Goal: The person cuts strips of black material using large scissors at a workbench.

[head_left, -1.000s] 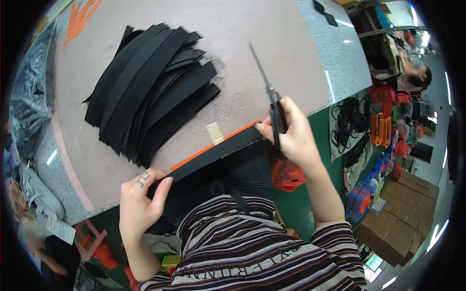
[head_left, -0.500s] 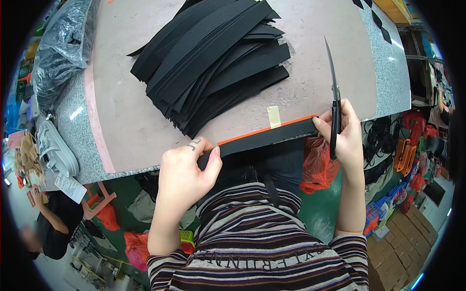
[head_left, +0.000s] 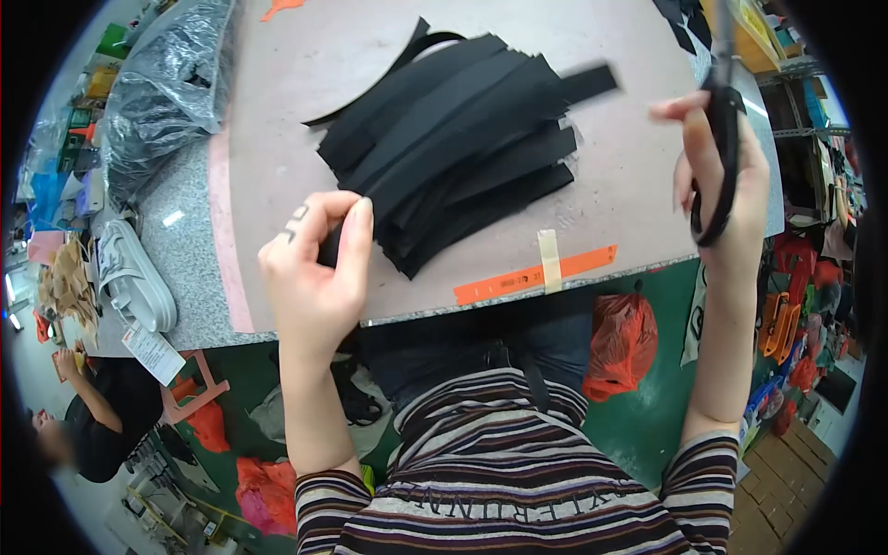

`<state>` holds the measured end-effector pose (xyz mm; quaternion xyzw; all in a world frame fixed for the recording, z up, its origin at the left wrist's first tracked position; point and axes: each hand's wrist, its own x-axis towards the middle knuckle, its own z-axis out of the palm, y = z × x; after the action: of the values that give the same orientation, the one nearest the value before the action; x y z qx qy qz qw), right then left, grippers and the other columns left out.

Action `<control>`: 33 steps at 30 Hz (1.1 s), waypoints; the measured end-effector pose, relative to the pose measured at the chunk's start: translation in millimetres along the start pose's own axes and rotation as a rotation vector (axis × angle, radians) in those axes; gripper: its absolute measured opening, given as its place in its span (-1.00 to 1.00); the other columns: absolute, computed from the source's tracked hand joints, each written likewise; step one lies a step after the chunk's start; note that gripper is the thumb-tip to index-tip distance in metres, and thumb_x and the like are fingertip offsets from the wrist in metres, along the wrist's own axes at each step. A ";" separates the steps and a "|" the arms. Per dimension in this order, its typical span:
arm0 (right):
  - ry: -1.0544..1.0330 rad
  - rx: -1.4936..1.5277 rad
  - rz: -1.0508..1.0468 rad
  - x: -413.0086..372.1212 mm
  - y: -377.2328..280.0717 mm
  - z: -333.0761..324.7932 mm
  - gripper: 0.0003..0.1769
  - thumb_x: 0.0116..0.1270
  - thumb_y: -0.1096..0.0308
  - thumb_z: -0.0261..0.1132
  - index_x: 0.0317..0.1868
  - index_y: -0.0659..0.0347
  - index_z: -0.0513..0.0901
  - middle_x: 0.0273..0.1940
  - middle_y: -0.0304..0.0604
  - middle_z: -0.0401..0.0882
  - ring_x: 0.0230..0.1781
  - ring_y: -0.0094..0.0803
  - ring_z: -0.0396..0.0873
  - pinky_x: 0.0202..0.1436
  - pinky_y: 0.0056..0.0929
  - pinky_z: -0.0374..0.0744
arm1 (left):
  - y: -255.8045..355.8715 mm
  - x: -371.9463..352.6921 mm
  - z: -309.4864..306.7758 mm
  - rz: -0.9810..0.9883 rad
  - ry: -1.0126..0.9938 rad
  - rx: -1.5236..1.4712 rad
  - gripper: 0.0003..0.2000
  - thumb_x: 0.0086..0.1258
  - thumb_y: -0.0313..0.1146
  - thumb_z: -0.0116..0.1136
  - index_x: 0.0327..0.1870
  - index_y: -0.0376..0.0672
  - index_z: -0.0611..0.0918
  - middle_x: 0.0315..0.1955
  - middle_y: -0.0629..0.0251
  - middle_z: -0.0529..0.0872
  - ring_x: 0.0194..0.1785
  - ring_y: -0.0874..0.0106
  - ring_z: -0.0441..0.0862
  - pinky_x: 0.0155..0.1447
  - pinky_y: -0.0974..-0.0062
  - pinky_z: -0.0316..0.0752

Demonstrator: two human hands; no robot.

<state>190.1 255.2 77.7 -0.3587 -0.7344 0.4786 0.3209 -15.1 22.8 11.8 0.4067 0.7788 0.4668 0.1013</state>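
My left hand point(head_left: 319, 268) is closed in a pinch at the lower left of the pile of black strips point(head_left: 444, 139). Between its thumb and forefinger is the near end of a black strip point(head_left: 587, 85), which lies slanting across the pile, its far end sticking out at the upper right. My right hand point(head_left: 726, 176), partly blurred, is raised at the right with black-handled scissors point(head_left: 721, 120) gripped in it, blades pointing away from me. Along the table's near edge lies an orange marked strip point(head_left: 490, 289), with a piece of pale tape point(head_left: 550, 259) across it.
A clear plastic bag of dark material point(head_left: 171, 92) stands at the left, above a grey sandal point(head_left: 134, 282). More black pieces point(head_left: 680, 23) lie at the upper right. A red plastic bag point(head_left: 622, 344) hangs below the front edge. Another person point(head_left: 116, 416) is at far left.
The black strip has gone from the orange strip at the table edge up onto the pile, with my left hand. My right hand has moved up and right with the scissors. The view has shifted.
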 end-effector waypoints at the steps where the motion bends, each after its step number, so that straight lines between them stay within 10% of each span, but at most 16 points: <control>1: -0.145 0.071 -0.104 -4.2 5.1 -0.6 -0.81 0.30 0.48 0.37 -0.11 0.31 0.61 -0.38 -0.37 0.52 -0.56 -0.75 0.43 -0.53 -0.74 0.33 | -8.9 2.6 1.4 -0.075 0.008 -0.065 -0.90 0.50 -0.52 0.16 -0.26 -0.35 0.63 -0.52 0.47 0.54 -0.47 0.70 0.46 -0.37 0.70 0.28; 4: -0.763 -0.151 0.056 -44.3 3.3 14.6 -0.46 0.19 -0.02 0.48 -0.20 0.36 0.62 -0.45 -0.20 0.45 -0.46 -0.48 0.43 -0.40 -0.43 0.41 | -7.6 2.9 -2.9 -0.164 0.020 -0.274 -0.94 0.43 -0.55 0.22 -0.28 -0.35 0.65 -0.51 0.38 0.63 -0.49 0.65 0.52 -0.37 0.64 0.38; 5: -0.936 -0.101 0.475 -56.8 -10.2 21.1 -0.48 0.29 -0.05 0.42 -0.25 0.36 0.63 -0.53 -0.23 0.41 -0.48 -0.51 0.40 -0.41 -0.45 0.39 | -6.5 0.8 -6.1 -0.203 -0.005 -0.353 -0.94 0.47 -0.55 0.19 -0.24 -0.35 0.65 -0.50 0.43 0.61 -0.49 0.68 0.50 -0.39 0.67 0.34; 7: -0.994 0.001 0.405 -80.1 6.1 43.2 -0.45 0.43 -0.07 0.31 -0.37 0.35 0.59 -0.61 -0.28 0.35 -0.58 -0.53 0.31 -0.45 -0.44 0.34 | -2.8 -0.8 -8.9 -0.237 -0.003 -0.456 -0.94 0.47 -0.55 0.18 -0.24 -0.35 0.64 -0.49 0.42 0.60 -0.49 0.68 0.49 -0.38 0.68 0.34; 8: -1.055 0.000 0.459 -77.2 5.6 51.0 -0.63 0.44 0.16 0.26 -0.07 0.38 0.63 -0.47 -0.30 0.47 -0.46 -0.63 0.39 -0.36 -0.56 0.42 | -0.8 -1.8 -9.1 -0.253 -0.004 -0.508 -0.94 0.47 -0.56 0.18 -0.23 -0.36 0.64 -0.49 0.42 0.60 -0.49 0.68 0.49 -0.38 0.69 0.34; 14: -0.995 -0.035 0.346 -63.7 -5.1 89.4 -0.59 0.46 0.07 0.29 -0.19 0.36 0.61 -0.53 -0.35 0.41 -0.50 -0.65 0.35 -0.44 -0.51 0.38 | 3.9 -6.2 -9.8 -0.175 -0.005 -0.454 -0.94 0.48 -0.56 0.17 -0.24 -0.36 0.63 -0.50 0.43 0.59 -0.49 0.69 0.47 -0.37 0.69 0.33; 23: -0.764 0.079 0.194 -84.3 30.3 114.2 -0.76 0.35 0.44 0.27 -0.48 0.36 0.54 -0.63 -0.41 0.31 -0.56 -0.73 0.23 -0.54 -0.54 0.24 | -7.9 -3.8 -8.9 -0.332 -0.047 -0.548 -0.90 0.49 -0.51 0.16 -0.27 -0.35 0.63 -0.57 0.47 0.54 -0.54 0.71 0.42 -0.42 0.68 0.26; 29: -0.682 0.283 0.266 -98.1 18.8 97.5 -0.77 0.26 0.38 0.47 -0.40 0.31 0.58 -0.61 -0.35 0.41 -0.55 -0.71 0.33 -0.47 -0.60 0.35 | 15.6 -27.2 -21.3 -0.217 -0.218 -0.444 -0.90 0.43 -0.55 0.21 -0.26 -0.40 0.72 -0.51 0.34 0.70 -0.47 0.61 0.63 -0.37 0.65 0.52; 33: -0.484 0.693 0.376 -115.5 21.8 78.7 -0.56 0.30 0.60 0.44 -0.07 0.21 0.28 -0.18 -0.12 0.60 -0.14 -0.47 0.63 -0.03 -0.46 0.65 | 36.3 -49.9 7.3 -0.175 -0.334 -0.525 -0.83 0.36 -0.60 0.28 -0.07 -0.35 0.78 -0.40 0.19 0.82 -0.39 0.54 0.74 -0.27 0.62 0.61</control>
<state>192.7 127.9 16.1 -0.2354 -0.5070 0.8157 0.1489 40.7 -0.4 26.1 0.3694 0.6364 0.5679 0.3689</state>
